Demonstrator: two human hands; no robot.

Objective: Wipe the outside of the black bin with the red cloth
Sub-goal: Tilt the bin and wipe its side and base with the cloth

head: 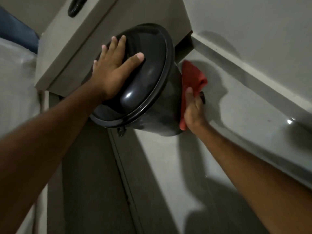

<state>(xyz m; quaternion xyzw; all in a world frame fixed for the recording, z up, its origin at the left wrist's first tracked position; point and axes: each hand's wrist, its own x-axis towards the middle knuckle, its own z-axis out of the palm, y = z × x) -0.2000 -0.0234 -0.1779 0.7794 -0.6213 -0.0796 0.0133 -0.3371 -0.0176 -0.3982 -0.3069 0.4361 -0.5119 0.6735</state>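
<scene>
The black bin (pixel 157 114) stands on the floor with its domed lid on, seen from above in the middle of the head view. My left hand (pixel 113 68) lies flat on the lid, fingers spread, holding nothing. My right hand (pixel 194 110) presses the red cloth (pixel 192 76) against the bin's right side wall, with the cloth between my palm and the bin. The bin's far side is hidden, and a small black pedal pokes out behind my right fingers.
A beige cabinet (pixel 70 53) stands just left of and behind the bin. A pale wall with a grey skirting (pixel 253 78) runs along the right. A black hose (pixel 76 7) shows at the top. Grey floor (pixel 168 174) lies below.
</scene>
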